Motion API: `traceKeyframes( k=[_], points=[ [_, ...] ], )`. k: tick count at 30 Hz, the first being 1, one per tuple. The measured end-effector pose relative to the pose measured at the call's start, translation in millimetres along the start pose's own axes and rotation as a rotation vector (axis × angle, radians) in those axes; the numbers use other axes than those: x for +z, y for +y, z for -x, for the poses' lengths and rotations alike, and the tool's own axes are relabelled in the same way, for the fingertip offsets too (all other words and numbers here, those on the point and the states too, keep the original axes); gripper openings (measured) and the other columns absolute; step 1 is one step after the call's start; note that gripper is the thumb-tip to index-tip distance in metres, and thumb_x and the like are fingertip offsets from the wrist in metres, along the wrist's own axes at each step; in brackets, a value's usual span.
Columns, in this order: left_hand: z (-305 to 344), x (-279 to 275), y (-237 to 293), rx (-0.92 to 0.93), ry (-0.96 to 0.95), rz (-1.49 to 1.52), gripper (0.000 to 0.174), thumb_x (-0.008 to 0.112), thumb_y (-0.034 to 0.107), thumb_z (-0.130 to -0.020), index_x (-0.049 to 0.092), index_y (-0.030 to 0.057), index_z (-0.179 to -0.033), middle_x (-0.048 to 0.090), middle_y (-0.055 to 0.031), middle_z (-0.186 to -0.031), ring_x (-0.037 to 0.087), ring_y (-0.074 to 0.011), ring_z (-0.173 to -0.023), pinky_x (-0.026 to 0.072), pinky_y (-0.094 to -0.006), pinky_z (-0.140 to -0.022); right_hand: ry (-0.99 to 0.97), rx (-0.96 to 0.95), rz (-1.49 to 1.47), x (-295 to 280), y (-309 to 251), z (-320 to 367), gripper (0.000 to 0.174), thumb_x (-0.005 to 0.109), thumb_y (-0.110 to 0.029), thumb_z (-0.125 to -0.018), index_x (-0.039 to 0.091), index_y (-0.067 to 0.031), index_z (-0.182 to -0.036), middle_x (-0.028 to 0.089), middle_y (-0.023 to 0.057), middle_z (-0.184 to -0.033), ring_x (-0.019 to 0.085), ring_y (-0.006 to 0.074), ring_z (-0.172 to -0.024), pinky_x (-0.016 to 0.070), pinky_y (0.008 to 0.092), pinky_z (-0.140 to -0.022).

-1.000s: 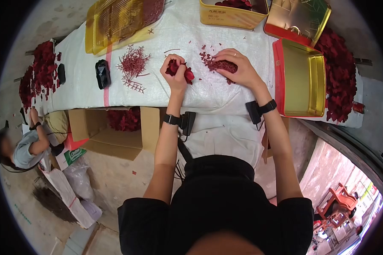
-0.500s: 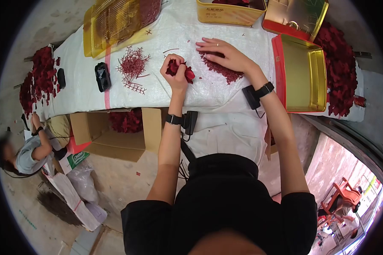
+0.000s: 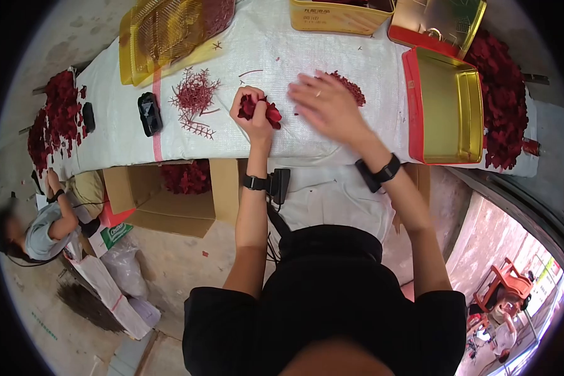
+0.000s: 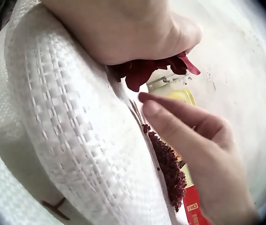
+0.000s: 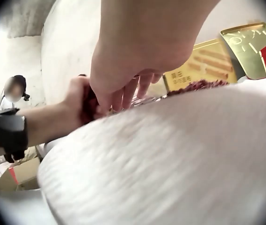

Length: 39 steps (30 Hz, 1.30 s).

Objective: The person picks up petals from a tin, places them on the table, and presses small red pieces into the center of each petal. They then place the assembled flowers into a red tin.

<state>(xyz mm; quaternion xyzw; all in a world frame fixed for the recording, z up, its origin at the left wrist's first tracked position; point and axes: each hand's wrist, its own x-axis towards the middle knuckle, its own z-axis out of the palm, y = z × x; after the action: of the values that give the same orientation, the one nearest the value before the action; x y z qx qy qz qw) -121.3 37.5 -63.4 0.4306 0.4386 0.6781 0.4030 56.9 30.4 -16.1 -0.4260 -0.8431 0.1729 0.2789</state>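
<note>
While left hand (image 3: 252,120) grips petals (image 3: 261,109), right (image 3: 323,103) (open) hovers.

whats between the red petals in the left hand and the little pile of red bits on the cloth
The right hand, open, sits between the red petals and the pile of red bits; the head view shows it.

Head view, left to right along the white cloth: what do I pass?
Left petal heap, black device, red sprigs, left hand gripping a petal bunch, right hand, open gold tin, right petal heap.

Bright daylight, fisheye-warped edges, washed-out wrist views, motion blur.
</note>
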Motion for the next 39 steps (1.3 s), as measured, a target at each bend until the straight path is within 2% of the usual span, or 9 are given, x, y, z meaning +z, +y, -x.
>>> traceKeyframes(
  k=[3,9,13,16,19,22,26,30,39],
  points=[
    [-1,-1,1,-0.005,-0.005,0.015,0.01,0.041,-0.008,-0.066,0.039,0.0016,-0.07,0.049,-0.0074,-0.07,0.041,-0.0116,-0.062,0.038,-0.0232,-0.058,-0.049,-0.045,0.083,24,-14,8,0.026,0.069,-0.018,-0.078,0.068,-0.0129,-0.103,0.064,0.0026,-0.116,0.049,0.0219,-0.123,0.0309,0.044,-0.109],
    [0,1,3,-0.018,-0.002,0.007,0.009,0.043,-0.006,-0.068,0.039,0.0016,-0.071,0.049,-0.0074,-0.07,0.041,-0.0117,-0.062,0.0379,-0.0235,-0.059,0.151,0.058,0.086,23,-6,25,0.015,0.07,-0.019,-0.076,0.071,-0.013,-0.09,0.068,-0.0012,-0.103,0.051,0.0209,-0.119,0.0281,0.0453,-0.11],
    [-2,2,3,-0.011,0.01,-0.018,0.008,0.045,-0.005,-0.07,0.04,0.0019,-0.071,0.05,-0.0061,-0.072,0.042,-0.0114,-0.062,0.0377,-0.0233,-0.06,0.162,0.069,0.075,19,-3,25,0.013,0.072,-0.02,-0.074,0.071,-0.012,-0.085,0.069,-0.0016,-0.098,0.055,0.022,-0.113,0.0282,0.0446,-0.108],
    [1,15,16,-0.102,0.13,-0.075,0.007,0.047,-0.004,-0.073,0.042,0.0019,-0.072,0.051,-0.0052,-0.072,0.044,-0.0113,-0.064,0.0393,-0.0243,-0.061,0.223,0.252,-0.072,5,-14,18,0.009,0.071,-0.013,-0.077,0.069,-0.0099,-0.085,0.068,0.0002,-0.09,0.06,0.0179,-0.102,0.0404,0.0377,-0.099],
    [3,29,22,-0.073,0.148,-0.113,0.01,0.049,-0.007,-0.074,0.044,0.002,-0.073,0.051,-0.0038,-0.073,0.045,-0.0103,-0.066,0.0402,-0.0236,-0.061,0.257,0.6,-0.683,-4,-25,14,0.01,0.07,-0.004,-0.08,0.066,-0.0049,-0.089,0.066,0.0036,-0.088,0.061,0.0127,-0.093,0.0487,0.0281,-0.084],
    [5,48,22,-0.016,0.12,-0.12,0.015,0.049,-0.012,-0.072,0.044,0.0022,-0.073,0.05,-0.0032,-0.072,0.045,-0.0087,-0.066,0.0404,-0.022,-0.06,0.421,0.478,-0.951,0,-23,13,0.011,0.069,0.0,-0.08,0.064,0.0012,-0.09,0.065,0.0078,-0.086,0.062,0.0103,-0.08,0.0514,0.0224,-0.07],
    [5,63,22,0.043,-0.007,-0.217,0.017,0.049,-0.013,-0.071,0.043,0.0025,-0.072,0.048,-0.0016,-0.071,0.042,-0.007,-0.065,0.039,-0.0194,-0.061,0.438,0.516,-1.022,-6,-21,14,0.013,0.069,0.002,-0.08,0.062,0.0039,-0.09,0.065,0.0061,-0.087,0.062,0.0095,-0.081,0.0513,0.0217,-0.072],
    [2,73,20,-0.03,-0.013,-0.182,0.017,0.058,-0.008,-0.068,0.046,0.0027,-0.073,0.047,0.0008,-0.067,0.042,-0.0052,-0.062,0.0358,-0.0193,-0.057,0.448,0.554,-1.045,-8,-11,17,0.012,0.07,0.002,-0.079,0.063,0.0027,-0.089,0.065,0.0053,-0.086,0.062,0.0085,-0.079,0.0509,0.021,-0.071],
    [-5,80,19,-0.289,0.034,-0.013,0.015,0.061,-0.005,-0.073,0.049,0.0042,-0.073,0.05,0.0025,-0.07,0.046,-0.0052,-0.065,0.0405,-0.021,-0.059,0.463,0.589,-1.02,-24,6,14,0.013,0.072,0.001,-0.078,0.064,0.0017,-0.088,0.067,0.0063,-0.085,0.062,0.0077,-0.076,0.0483,0.0184,-0.066]
  ],
)
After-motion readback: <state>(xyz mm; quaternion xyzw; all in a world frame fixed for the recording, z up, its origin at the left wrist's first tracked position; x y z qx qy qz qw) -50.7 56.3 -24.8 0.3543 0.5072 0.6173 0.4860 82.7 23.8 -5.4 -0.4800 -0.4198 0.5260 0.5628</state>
